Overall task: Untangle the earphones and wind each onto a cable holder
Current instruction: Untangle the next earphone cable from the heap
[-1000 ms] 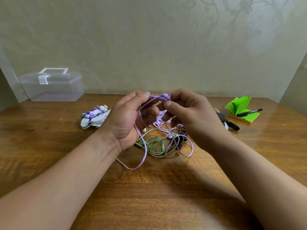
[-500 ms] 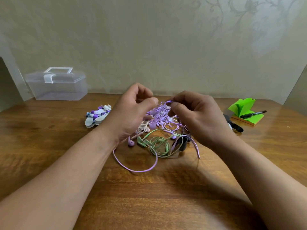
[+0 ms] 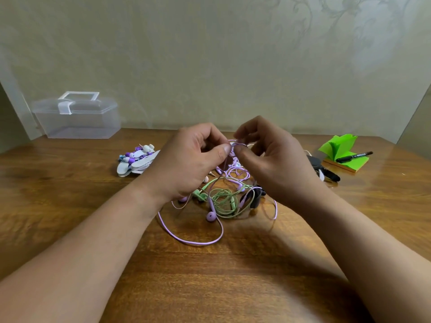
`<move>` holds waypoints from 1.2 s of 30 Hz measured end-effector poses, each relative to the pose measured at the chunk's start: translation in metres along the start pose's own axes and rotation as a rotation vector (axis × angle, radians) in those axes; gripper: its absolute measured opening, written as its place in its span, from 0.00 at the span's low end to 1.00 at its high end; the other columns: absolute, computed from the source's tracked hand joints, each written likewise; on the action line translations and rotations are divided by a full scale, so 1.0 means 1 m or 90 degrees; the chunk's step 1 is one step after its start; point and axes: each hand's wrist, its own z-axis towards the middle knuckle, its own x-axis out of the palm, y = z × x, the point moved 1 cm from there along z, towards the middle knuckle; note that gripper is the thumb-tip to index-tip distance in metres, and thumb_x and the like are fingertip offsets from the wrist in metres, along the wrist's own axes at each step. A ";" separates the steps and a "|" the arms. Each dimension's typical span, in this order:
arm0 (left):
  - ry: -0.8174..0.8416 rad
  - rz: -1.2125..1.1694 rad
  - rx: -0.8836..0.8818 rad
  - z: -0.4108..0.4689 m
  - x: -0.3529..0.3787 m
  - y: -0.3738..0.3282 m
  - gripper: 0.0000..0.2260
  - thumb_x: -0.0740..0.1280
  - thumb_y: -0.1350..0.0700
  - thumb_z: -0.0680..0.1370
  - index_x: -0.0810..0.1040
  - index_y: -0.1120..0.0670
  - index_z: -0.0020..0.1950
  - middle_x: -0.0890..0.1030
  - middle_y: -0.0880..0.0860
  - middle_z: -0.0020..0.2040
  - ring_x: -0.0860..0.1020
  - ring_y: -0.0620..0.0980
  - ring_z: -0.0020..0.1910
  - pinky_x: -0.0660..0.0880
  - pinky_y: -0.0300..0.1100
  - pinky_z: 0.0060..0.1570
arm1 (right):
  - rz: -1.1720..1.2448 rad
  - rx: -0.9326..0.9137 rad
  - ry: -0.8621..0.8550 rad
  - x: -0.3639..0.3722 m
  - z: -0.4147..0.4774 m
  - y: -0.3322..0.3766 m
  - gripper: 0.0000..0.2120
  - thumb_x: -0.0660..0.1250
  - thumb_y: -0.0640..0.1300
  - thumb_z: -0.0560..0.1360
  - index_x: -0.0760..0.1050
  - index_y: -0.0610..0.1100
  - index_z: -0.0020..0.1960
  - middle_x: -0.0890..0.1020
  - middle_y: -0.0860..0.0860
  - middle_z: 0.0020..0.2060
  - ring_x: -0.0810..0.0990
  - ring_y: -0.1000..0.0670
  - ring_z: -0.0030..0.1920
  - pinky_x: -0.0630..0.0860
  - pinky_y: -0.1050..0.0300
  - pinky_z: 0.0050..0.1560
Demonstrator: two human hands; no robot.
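Pinching the purple cord [image 3: 236, 144] just above the tangle [image 3: 231, 183] on the table [image 3: 70, 206], left hand [image 3: 191, 159] and right hand [image 3: 272, 159] both grip it; a hard tug may tighten knots or drag the green earphones [image 3: 224, 202].

Two hands are working over the desk [image 3: 70, 206]: the left hand [image 3: 189, 164] and the right hand [image 3: 277, 164], both pinching one purple earphone cable [image 3: 198, 243]. At least two earphone sets are lying tangled mid-desk, that purple one and one green earphone cable [image 3: 224, 202]; whether more are mixed in is not showing. At least two purple earbuds [image 3: 211, 216] are showing. One clear plastic box [image 3: 77, 117] is sitting at the far left corner. One heap of cable holders [image 3: 137, 160] is lying near it, too jumbled to count. One green notepad [image 3: 338, 152] is sitting by the right edge, carrying one black marker [image 3: 354, 156].
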 end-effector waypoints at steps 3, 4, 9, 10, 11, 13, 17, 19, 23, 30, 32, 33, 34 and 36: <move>0.004 -0.021 -0.005 0.000 0.001 -0.001 0.05 0.70 0.51 0.77 0.82 0.51 0.46 0.84 0.59 0.41 0.81 0.56 0.39 0.79 0.67 0.41 | -0.047 -0.025 -0.046 0.000 0.001 0.001 0.07 0.73 0.42 0.76 0.76 0.49 0.51 0.78 0.55 0.47 0.77 0.52 0.39 0.72 0.61 0.37; 0.008 -0.027 -0.002 0.000 0.001 -0.001 0.04 0.70 0.52 0.77 0.81 0.51 0.46 0.84 0.59 0.41 0.80 0.54 0.40 0.79 0.66 0.43 | -0.066 -0.028 -0.053 0.000 0.002 0.001 0.06 0.73 0.43 0.76 0.76 0.49 0.49 0.78 0.55 0.45 0.76 0.53 0.39 0.71 0.62 0.37; -0.004 0.015 0.032 0.000 0.006 0.004 0.03 0.69 0.55 0.81 0.79 0.51 0.48 0.83 0.49 0.37 0.80 0.46 0.37 0.77 0.50 0.43 | -0.046 0.052 -0.035 0.000 0.003 -0.001 0.04 0.73 0.46 0.75 0.79 0.48 0.43 0.81 0.52 0.32 0.77 0.54 0.32 0.72 0.61 0.32; -0.014 0.023 0.032 0.000 0.006 0.006 0.03 0.69 0.55 0.81 0.79 0.51 0.48 0.83 0.48 0.37 0.79 0.46 0.37 0.77 0.50 0.42 | -0.003 0.083 -0.024 0.001 0.003 -0.001 0.04 0.73 0.44 0.75 0.80 0.47 0.43 0.83 0.50 0.32 0.80 0.51 0.32 0.75 0.55 0.33; -0.022 0.027 0.031 0.000 0.007 0.008 0.03 0.68 0.54 0.81 0.79 0.50 0.48 0.83 0.49 0.37 0.78 0.46 0.36 0.76 0.51 0.42 | 0.056 0.115 -0.007 0.001 0.003 -0.002 0.04 0.73 0.42 0.76 0.80 0.45 0.43 0.85 0.48 0.34 0.83 0.48 0.34 0.78 0.51 0.33; -0.033 0.017 0.020 0.000 0.007 0.009 0.04 0.67 0.52 0.80 0.78 0.50 0.48 0.83 0.53 0.38 0.79 0.55 0.37 0.77 0.57 0.42 | 0.211 0.185 0.025 0.000 0.004 -0.002 0.06 0.73 0.37 0.77 0.78 0.41 0.43 0.87 0.44 0.37 0.86 0.44 0.37 0.79 0.50 0.32; -0.051 -0.101 -0.043 0.001 0.009 0.005 0.03 0.67 0.58 0.82 0.76 0.55 0.48 0.86 0.58 0.42 0.84 0.63 0.42 0.80 0.61 0.44 | 0.330 0.248 0.024 -0.002 0.009 -0.007 0.09 0.75 0.37 0.75 0.77 0.42 0.40 0.85 0.43 0.38 0.81 0.46 0.37 0.77 0.52 0.36; -0.032 -0.083 -0.049 0.000 0.012 0.007 0.03 0.67 0.58 0.79 0.75 0.55 0.47 0.85 0.59 0.41 0.85 0.56 0.41 0.80 0.54 0.42 | 0.316 0.243 0.029 0.000 0.009 -0.010 0.06 0.72 0.35 0.76 0.77 0.41 0.42 0.85 0.42 0.37 0.81 0.45 0.37 0.76 0.51 0.39; 0.012 0.107 0.002 -0.003 0.010 0.010 0.06 0.69 0.53 0.78 0.75 0.49 0.52 0.81 0.52 0.44 0.78 0.51 0.40 0.79 0.55 0.44 | 0.220 0.199 0.046 0.004 0.004 -0.006 0.04 0.68 0.34 0.75 0.74 0.39 0.44 0.84 0.40 0.35 0.81 0.46 0.32 0.78 0.48 0.37; -0.027 0.185 0.084 -0.001 0.001 0.002 0.05 0.70 0.56 0.81 0.78 0.53 0.46 0.79 0.48 0.37 0.75 0.42 0.35 0.70 0.36 0.34 | 0.242 0.211 0.049 0.003 0.005 -0.003 0.06 0.68 0.34 0.77 0.73 0.41 0.43 0.83 0.46 0.34 0.69 0.50 0.27 0.66 0.56 0.28; -0.071 0.160 0.057 0.000 0.000 0.004 0.05 0.68 0.55 0.81 0.76 0.52 0.46 0.81 0.48 0.37 0.79 0.46 0.37 0.75 0.43 0.38 | 0.378 0.285 0.040 0.004 0.007 -0.003 0.07 0.64 0.33 0.78 0.72 0.41 0.43 0.82 0.44 0.35 0.66 0.50 0.26 0.63 0.61 0.26; -0.087 0.145 0.030 0.000 0.001 0.006 0.05 0.68 0.53 0.80 0.75 0.50 0.46 0.82 0.49 0.37 0.81 0.50 0.39 0.78 0.49 0.41 | 0.442 0.320 0.043 0.004 0.007 -0.002 0.07 0.63 0.32 0.79 0.71 0.42 0.44 0.81 0.44 0.35 0.64 0.51 0.26 0.62 0.62 0.25; -0.093 0.133 0.000 0.001 0.002 0.008 0.05 0.67 0.50 0.78 0.74 0.50 0.45 0.82 0.50 0.38 0.82 0.53 0.40 0.79 0.53 0.42 | 0.484 0.345 0.050 0.004 0.008 -0.003 0.08 0.62 0.32 0.79 0.71 0.42 0.44 0.79 0.44 0.35 0.62 0.51 0.26 0.60 0.62 0.24; -0.084 0.127 -0.054 0.001 0.002 0.012 0.08 0.64 0.47 0.73 0.73 0.50 0.46 0.82 0.52 0.38 0.82 0.56 0.40 0.79 0.57 0.44 | 0.485 0.351 0.075 0.004 0.008 -0.005 0.10 0.62 0.32 0.79 0.71 0.43 0.42 0.77 0.44 0.35 0.59 0.52 0.26 0.57 0.63 0.24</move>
